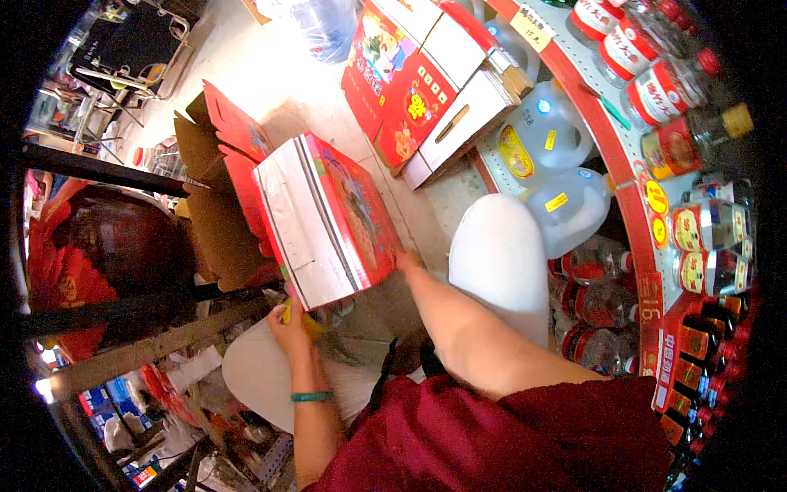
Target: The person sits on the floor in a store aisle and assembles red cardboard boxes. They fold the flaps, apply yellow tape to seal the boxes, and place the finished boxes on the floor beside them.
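A red and white printed carton (307, 234) is tilted between my hands, above the floor and in front of my knees. My right hand (403, 261) presses against its red right side, with the fingers partly hidden behind it. At the near left corner, the curled fingers of my left hand (287, 328) grip the carton's lower edge. Something small and yellow (311, 324) shows beside those fingers, too blurred to make out. A green bracelet (311, 397) circles my left wrist. Just beyond the carton stands an opened cardboard box (215, 205) with red outer flaps.
More red and white cartons (410, 90) stand ahead on the floor. Large clear jugs (566, 205) and a shelf of bottles (656, 90) line the right. A dark metal rack (98, 170) runs along the left, near a dark round object (123, 246). A folding chair (131, 49) stands far left.
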The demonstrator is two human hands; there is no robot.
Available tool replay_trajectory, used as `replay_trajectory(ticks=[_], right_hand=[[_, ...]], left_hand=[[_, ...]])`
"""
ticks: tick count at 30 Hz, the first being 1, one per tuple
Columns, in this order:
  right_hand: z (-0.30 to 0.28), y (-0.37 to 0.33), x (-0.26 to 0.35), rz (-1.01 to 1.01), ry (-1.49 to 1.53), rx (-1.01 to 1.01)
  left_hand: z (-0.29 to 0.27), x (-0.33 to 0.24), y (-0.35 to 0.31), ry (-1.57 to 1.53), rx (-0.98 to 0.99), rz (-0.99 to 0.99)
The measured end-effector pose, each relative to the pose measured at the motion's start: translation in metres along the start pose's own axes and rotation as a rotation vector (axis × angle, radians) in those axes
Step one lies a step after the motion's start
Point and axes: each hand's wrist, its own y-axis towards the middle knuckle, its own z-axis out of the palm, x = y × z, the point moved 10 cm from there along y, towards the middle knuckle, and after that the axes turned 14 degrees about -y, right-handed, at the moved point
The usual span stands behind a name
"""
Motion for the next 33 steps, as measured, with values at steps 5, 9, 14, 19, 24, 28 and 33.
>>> replay_trajectory(ticks=[5,9,14,19,24,28,33], right_hand=[[0.038,0.020,-0.034,0.165,0.337,0.167],[0.079,0.023,-0.035,0.342,0.948,0.489],[0.071,0.015,-0.022,0.470,1.171,0.499],[0.055,0.002,-0.010,0.476,1.276,0.477],[0.076,0.050,-0.053,0.225,1.363,0.430],[0.030,0.036,-0.035,-0.026,1.168,0.245],[-0.042,-0.056,0.032,0.116,1.489,0.387]], left_hand=[[0.004,-0.008,-0.017,-0.073,-0.014,-0.091],[-0.005,0.006,-0.009,-0.013,-0.006,-0.110],[0.012,-0.005,-0.013,-0.057,0.061,-0.137],[0.036,-0.042,-0.023,0.109,0.130,-0.065],[0.036,-0.042,-0.024,0.033,0.174,0.014],[0.039,-0.051,-0.034,-0.085,0.176,-0.098],[0.032,-0.082,-0.047,-0.087,0.194,0.045]])
